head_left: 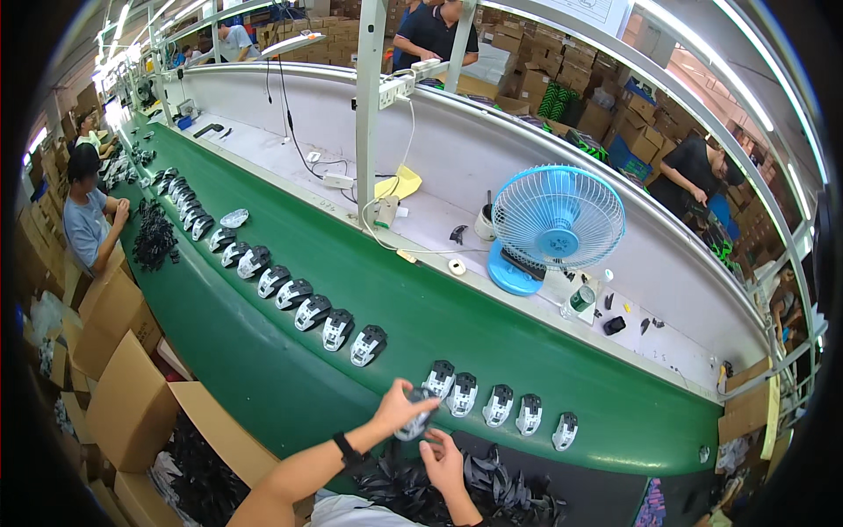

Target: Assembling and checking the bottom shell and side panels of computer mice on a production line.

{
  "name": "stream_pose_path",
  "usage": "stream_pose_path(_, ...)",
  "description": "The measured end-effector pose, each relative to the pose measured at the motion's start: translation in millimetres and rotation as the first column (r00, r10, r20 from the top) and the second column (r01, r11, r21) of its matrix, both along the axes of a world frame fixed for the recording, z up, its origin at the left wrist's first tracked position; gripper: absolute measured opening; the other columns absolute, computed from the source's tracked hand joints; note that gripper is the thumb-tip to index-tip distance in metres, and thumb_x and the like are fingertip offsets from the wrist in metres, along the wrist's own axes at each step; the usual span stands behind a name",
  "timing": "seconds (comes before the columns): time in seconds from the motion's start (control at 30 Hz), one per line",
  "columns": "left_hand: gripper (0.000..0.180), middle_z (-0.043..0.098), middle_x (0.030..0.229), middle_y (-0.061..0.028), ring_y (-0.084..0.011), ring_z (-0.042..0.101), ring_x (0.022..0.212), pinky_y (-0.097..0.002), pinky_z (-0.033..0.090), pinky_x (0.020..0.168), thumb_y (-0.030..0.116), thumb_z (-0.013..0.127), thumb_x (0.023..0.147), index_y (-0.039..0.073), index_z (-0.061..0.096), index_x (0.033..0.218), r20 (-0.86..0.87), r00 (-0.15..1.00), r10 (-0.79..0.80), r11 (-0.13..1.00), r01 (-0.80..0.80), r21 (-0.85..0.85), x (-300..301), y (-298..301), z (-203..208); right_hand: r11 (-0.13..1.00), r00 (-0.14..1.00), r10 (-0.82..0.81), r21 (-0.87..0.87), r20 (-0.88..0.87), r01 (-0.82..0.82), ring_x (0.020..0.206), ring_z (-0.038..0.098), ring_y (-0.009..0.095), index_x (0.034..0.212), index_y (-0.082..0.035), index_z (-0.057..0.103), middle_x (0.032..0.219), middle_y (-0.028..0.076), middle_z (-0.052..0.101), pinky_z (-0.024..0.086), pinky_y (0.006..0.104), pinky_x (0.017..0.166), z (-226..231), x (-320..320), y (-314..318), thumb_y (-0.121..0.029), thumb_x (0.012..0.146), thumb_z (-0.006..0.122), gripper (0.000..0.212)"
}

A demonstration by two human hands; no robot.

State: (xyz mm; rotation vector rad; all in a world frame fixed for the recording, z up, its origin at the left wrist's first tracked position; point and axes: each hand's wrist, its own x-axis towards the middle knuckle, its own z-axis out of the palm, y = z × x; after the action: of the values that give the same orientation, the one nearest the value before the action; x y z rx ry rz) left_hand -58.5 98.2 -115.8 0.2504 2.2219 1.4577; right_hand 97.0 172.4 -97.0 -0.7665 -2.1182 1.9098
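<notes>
My left hand (399,407), a black band on its wrist, grips a computer mouse (416,423) with a grey and black body, somewhat blurred. Just below it is my right hand (443,464), its thumb and fingers apart; I make out nothing in them. A heap of thin curved black plastic pieces (500,481) lies under and beside my hands on a dark mat. Beyond my left hand stands a white and black mouse (439,378), with several more like it to the right, such as the mouse (498,406).
The green conveyor belt (263,351) carries a long row of mice (312,312) toward the far left. A blue fan (558,220) stands on the ledge behind. An open carton (215,422) of black parts is at my left. Farther along sits a person (88,215).
</notes>
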Motion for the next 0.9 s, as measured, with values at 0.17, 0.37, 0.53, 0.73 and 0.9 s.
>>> stream_pose_path(0.17, 0.071, 0.058, 0.085, -0.0214, -0.0343, 0.059, 0.081, -0.0394, 0.048, 0.074, 0.050, 0.077, 0.063, -0.002, 0.045, 0.100, -0.218, 0.976, 0.000, 0.994, -0.023, -0.103, -76.8, 23.9, -54.8, 0.504, 0.837, 0.436, 0.681, 0.331, -0.532, 0.110, 0.050, 0.030, 0.121, -0.012, 0.052, 0.121, 0.012, 0.051, 0.041, 0.0433, 0.091, -7.0, 1.1, -28.4, -0.031, 0.071, 0.071, 0.057)
stream_pose_path(0.37, 0.058, 0.055, 0.103, -0.0212, -0.0374, 0.050, 0.103, -0.0467, 0.038, 0.092, 0.038, 0.070, 0.073, -0.001, 0.049, 0.110, -0.780, 0.611, -0.139, 0.936, -0.177, -0.305, -98.3, 36.8, -69.4, 0.417, 0.798, 0.407, 0.687, 0.444, -0.595, 0.094, 0.055, 0.028, 0.110, -0.013, 0.057, 0.107, 0.009, 0.054, 0.044, 0.0411, 0.077, -48.0, 8.6, -33.8, -0.024, 0.071, 0.069, 0.042)
stream_pose_path(0.53, 0.057, 0.052, 0.103, -0.0194, -0.0360, 0.049, 0.097, -0.0442, 0.039, 0.085, 0.044, 0.068, 0.073, -0.002, 0.054, 0.104, -0.746, 0.504, -0.436, 0.896, 0.165, -0.412, -83.3, 72.5, -50.3, 0.517, 0.846, 0.333, 0.670, 0.416, -0.533, 0.086, 0.057, 0.027, 0.094, -0.011, 0.059, 0.093, 0.008, 0.057, 0.043, 0.0401, 0.070, -62.2, 4.7, -25.2, -0.021, 0.073, 0.066, 0.023)
stream_pose_path(0.73, 0.075, 0.049, 0.106, -0.0193, -0.0346, 0.049, 0.100, -0.0447, 0.043, 0.080, 0.060, 0.065, 0.070, -0.005, 0.050, 0.107, -0.494, 0.688, -0.531, 0.742, 0.095, -0.664, -39.8, 94.9, -29.9, 0.539, 0.913, 0.282, 0.739, 0.294, -0.404, 0.092, 0.055, 0.029, 0.113, -0.012, 0.054, 0.102, 0.009, 0.054, 0.046, 0.0401, 0.075, -36.7, -4.3, -36.4, -0.022, 0.071, 0.070, 0.046)
stream_pose_path(0.9, 0.080, 0.050, 0.121, -0.0235, -0.0345, 0.050, 0.112, -0.0437, 0.049, 0.082, 0.058, 0.061, 0.074, -0.009, 0.050, 0.117, -0.370, 0.836, -0.406, 0.697, 0.021, -0.717, -35.8, 82.4, -43.3, 0.503, 0.907, 0.325, 0.764, 0.267, -0.405, 0.086, 0.058, 0.030, 0.099, -0.012, 0.059, 0.096, 0.011, 0.054, 0.050, 0.0410, 0.071, -66.7, -3.0, -45.5, -0.023, 0.071, 0.070, 0.032)
